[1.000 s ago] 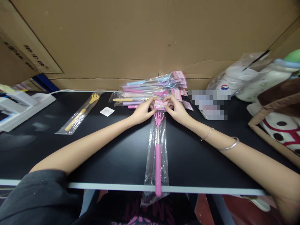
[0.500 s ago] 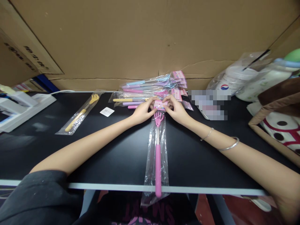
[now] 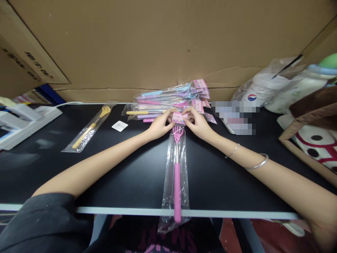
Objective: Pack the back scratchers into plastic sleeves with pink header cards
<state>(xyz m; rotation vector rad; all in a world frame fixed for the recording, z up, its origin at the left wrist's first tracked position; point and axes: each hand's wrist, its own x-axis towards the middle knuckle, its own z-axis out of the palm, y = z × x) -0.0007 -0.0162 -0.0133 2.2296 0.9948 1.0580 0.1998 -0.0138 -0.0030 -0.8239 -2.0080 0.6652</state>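
Note:
A pink back scratcher (image 3: pixel 177 182) lies in a clear plastic sleeve, claw end away from me, its handle end reaching past the table's front edge. At the sleeve's far end is a pink printed header card (image 3: pixel 179 118). My left hand (image 3: pixel 161 125) pinches the card's left side between thumb and fingers. On the right side of the same card, my right hand (image 3: pixel 197 123) grips it likewise. Just beyond my hands lies a pile of bagged back scratchers (image 3: pixel 163 100) in blue, purple, pink and yellow, partly hidden by my fingers.
To the left lie a yellow bagged back scratcher (image 3: pixel 91 129) and a white square label (image 3: pixel 119 125). A white power strip (image 3: pixel 31 124) sits at far left. A bagged cup (image 3: pixel 265 89), a bottle (image 3: pixel 297 86) and a brown-handled bag (image 3: pixel 313 133) stand right. Cardboard (image 3: pixel 126 45) walls the back.
Both hands keep their hold on the header card with hardly any movement. The view has shifted very slightly.

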